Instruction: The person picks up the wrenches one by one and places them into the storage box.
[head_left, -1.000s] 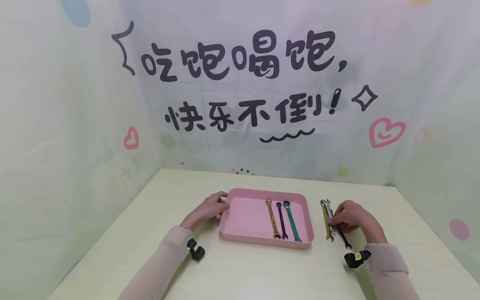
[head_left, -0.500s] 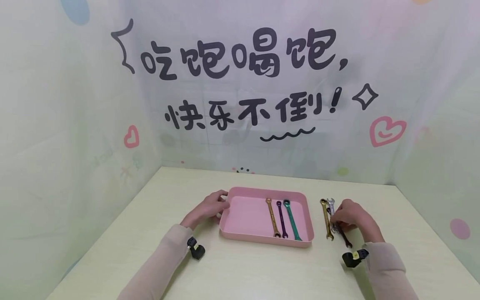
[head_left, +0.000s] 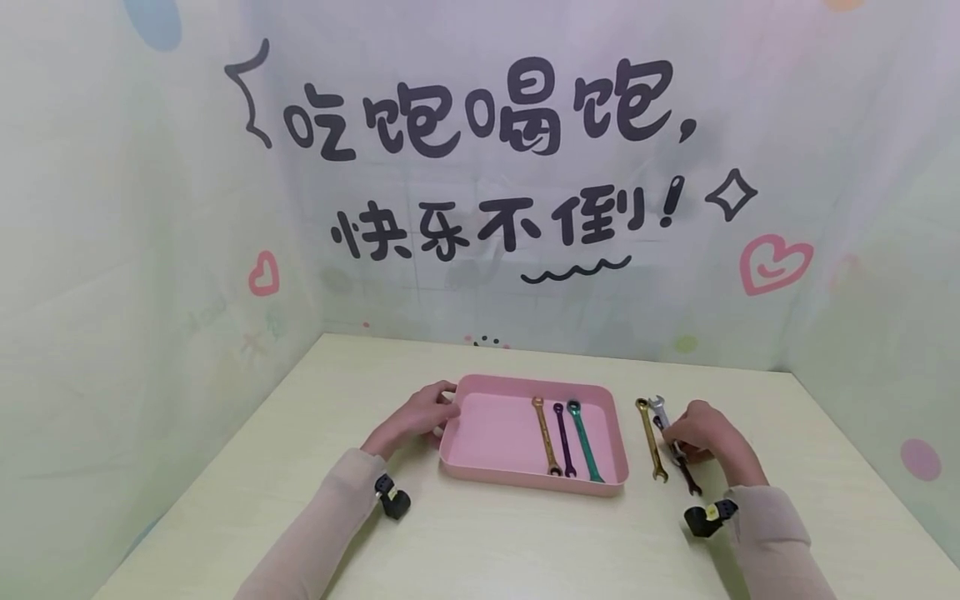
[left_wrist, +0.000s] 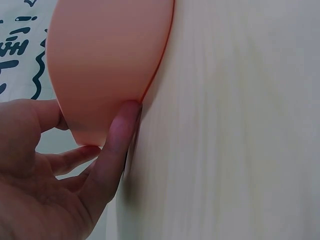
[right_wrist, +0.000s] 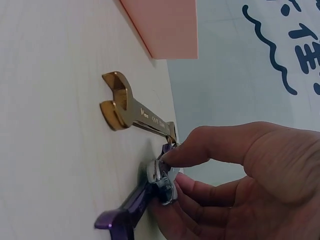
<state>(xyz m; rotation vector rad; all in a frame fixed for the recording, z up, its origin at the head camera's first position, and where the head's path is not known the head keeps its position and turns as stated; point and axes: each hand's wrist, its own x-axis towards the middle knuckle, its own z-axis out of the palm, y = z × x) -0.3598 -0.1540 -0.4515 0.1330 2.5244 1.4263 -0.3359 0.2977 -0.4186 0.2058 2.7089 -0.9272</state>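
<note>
My left hand (head_left: pixel 416 417) holds the left side of a pink tray (head_left: pixel 480 481), thumb on the near wall (left_wrist: pixel 110 65) and fingers round the far side. Inside the tray lie a gold-orange wrench (head_left: pixel 546 437), a purple wrench (head_left: pixel 564 442) and a green wrench (head_left: pixel 583 442). Right of the tray, my right hand (head_left: pixel 701 429) pinches a silver wrench (head_left: pixel 657 404) between thumb and fingers. A dark purple wrench (right_wrist: pixel 131 207) lies crosswise under the silver one, partly hidden. A yellow-gold wrench (head_left: pixel 651 442) lies on the table beside them, apart from the fingers.
The pale wooden table (head_left: pixel 525 550) runs back to a printed cloth wall (head_left: pixel 480 308), with more cloth at both sides. Each wrist carries a small black camera (head_left: pixel 393 500). The tray's raised rim stands between the two hands.
The yellow-gold wrench has come apart from the silver and purple wrenches, its upper end shifted slightly left. My right hand has barely moved; the left hand and tray stay put.
</note>
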